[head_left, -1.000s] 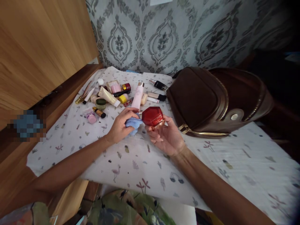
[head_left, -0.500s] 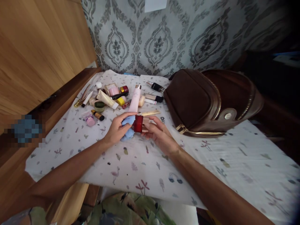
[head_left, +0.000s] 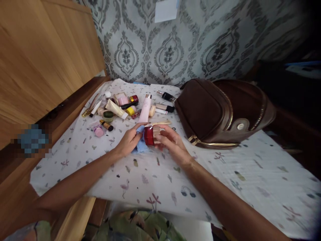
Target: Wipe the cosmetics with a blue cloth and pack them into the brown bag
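Note:
My right hand (head_left: 170, 143) grips a small red jar (head_left: 149, 135) with a pale gold band, holding it on its side just above the printed bedsheet (head_left: 155, 177). My left hand (head_left: 129, 140) pinches a light blue cloth (head_left: 141, 146) and presses it against the jar's left face. Both hands meet near the middle of the sheet, in front of a scatter of cosmetics.
Several tubes, pots and bottles lie behind the hands, among them a tall pink bottle (head_left: 145, 109), a cream tube (head_left: 116, 109) and a green pot (head_left: 108, 115). A large brown bag (head_left: 220, 112) with gold zips sits to the right. A wooden headboard (head_left: 42, 57) rises at left.
The red jar has been turned from showing its broad faceted top to lying on its side, and lowered. The left hand keeps the blue cloth against it.

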The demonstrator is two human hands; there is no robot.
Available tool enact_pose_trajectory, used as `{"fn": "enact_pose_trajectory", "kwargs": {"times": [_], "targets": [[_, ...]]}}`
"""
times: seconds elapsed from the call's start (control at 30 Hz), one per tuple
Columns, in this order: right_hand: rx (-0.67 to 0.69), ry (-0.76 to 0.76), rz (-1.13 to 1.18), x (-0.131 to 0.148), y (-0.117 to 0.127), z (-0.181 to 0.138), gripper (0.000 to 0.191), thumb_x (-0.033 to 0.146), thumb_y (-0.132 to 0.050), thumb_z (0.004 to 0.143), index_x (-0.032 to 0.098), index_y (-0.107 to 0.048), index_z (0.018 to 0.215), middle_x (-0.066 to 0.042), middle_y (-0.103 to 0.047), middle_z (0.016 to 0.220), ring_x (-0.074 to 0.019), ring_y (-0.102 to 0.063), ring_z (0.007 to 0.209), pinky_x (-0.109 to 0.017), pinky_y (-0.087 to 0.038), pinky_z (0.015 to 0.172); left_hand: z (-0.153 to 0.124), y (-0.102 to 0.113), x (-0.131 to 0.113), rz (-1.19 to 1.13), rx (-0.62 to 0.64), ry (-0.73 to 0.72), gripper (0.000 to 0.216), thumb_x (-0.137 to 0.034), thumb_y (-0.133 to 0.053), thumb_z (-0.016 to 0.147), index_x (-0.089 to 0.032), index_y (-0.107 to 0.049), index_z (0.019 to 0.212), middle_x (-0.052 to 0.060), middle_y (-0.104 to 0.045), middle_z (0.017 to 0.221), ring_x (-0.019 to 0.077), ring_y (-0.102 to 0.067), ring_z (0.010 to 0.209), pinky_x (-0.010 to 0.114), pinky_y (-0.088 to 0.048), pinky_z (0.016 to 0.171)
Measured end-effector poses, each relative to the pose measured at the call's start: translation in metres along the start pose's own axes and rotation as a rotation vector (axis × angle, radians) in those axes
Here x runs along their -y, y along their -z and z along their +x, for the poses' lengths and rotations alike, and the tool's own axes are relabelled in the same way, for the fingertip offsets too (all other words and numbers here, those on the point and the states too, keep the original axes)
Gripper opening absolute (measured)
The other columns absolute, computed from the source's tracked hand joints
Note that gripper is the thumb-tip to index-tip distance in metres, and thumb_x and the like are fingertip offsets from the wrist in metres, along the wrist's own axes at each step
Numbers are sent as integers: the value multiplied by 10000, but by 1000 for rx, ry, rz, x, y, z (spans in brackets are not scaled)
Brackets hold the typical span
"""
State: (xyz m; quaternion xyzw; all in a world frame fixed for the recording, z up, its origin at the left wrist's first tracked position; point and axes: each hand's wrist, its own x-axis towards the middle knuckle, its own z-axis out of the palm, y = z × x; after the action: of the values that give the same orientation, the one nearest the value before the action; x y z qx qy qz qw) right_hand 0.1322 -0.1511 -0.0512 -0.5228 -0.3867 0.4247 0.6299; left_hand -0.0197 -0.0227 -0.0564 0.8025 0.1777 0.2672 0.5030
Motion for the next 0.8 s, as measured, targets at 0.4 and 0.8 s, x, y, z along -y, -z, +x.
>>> {"fn": "enact_pose_trajectory", "kwargs": {"times": [0.4,0.8], "targets": [[-169,199,-126,-15,-2,9,586,445,-918,577,226,-627,1036,-9,-603,872,-185,-564,757,-335,-500,688,2,-1,7,-303,3,47,447,-444,-553,961,-189,-532,1328,97,-665,1282,223,-651,1149,346,-528,1000],[-176,281,-321,-6,2,7,425,451,-850,690,214,-654,983,-63,-723,986,-235,-665,889,-389,-542,804,-5,-4,2,368,-103,-175,355,-268,-396,995,-168,-550,1298,118,-668,1154,247,-632,1066,397,-504,968]]}}
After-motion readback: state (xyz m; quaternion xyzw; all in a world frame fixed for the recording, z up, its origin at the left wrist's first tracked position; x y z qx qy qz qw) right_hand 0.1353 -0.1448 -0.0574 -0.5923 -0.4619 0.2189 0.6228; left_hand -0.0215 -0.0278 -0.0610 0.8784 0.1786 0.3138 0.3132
